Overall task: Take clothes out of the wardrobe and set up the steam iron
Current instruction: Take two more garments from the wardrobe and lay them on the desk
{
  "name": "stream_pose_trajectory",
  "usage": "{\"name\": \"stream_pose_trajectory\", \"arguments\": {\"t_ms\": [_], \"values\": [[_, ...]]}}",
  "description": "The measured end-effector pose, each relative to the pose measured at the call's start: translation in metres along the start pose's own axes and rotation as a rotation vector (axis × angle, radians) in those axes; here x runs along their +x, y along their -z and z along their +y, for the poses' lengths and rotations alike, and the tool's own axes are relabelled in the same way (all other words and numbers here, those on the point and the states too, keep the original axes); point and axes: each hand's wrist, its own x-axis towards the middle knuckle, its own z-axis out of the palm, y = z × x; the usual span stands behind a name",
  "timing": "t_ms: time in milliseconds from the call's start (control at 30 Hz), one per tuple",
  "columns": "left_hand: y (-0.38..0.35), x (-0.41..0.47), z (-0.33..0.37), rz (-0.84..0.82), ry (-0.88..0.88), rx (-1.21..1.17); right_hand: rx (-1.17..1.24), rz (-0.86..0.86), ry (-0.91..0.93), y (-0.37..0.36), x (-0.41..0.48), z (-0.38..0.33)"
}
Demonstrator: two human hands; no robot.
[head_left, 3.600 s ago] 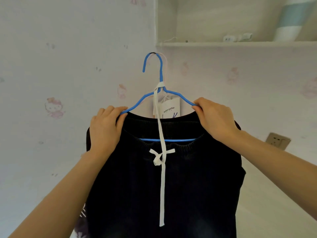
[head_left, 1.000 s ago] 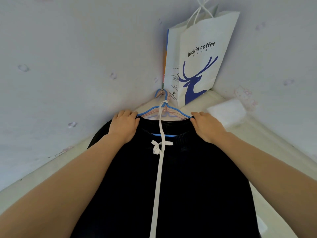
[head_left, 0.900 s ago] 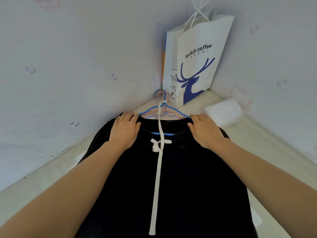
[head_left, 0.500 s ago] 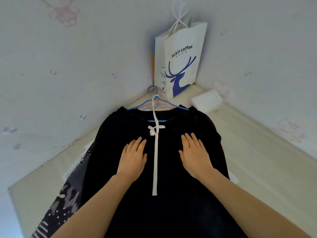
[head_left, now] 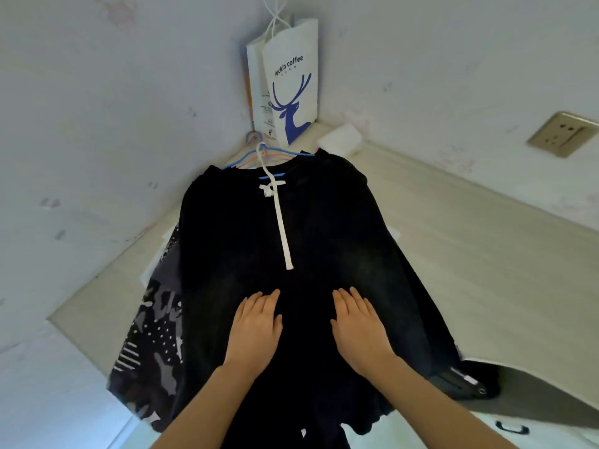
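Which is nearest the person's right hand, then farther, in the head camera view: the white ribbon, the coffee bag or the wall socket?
From the right hand, flat on the black garment:
1. White ribbon, ahead and slightly left.
2. Wall socket, far right on the wall.
3. Coffee bag, standing in the far corner.

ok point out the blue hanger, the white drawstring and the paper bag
blue hanger (head_left: 298, 153), head view, right shoulder arm
white drawstring (head_left: 281, 228), head view, middle of the hanging strip
paper bag (head_left: 293, 102), head view, deer print
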Motion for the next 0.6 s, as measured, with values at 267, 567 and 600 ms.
{"name": "stream_pose_trajectory", "arguments": {"t_ms": [267,567,600], "values": [[-0.002,-0.084,0.02,0.025,-0.16,-0.02,0.047,0.08,-0.188,-0.01,-0.116,-0.01],[0.005,-0.123,0.079,0.032,-0.336,-0.043,0.181,0.105,-0.411,-0.009,-0.217,0.003],[0.005,-0.127,0.088,0.028,-0.372,-0.045,0.186,0.103,-0.441,-0.01,-0.228,0.005]]}}
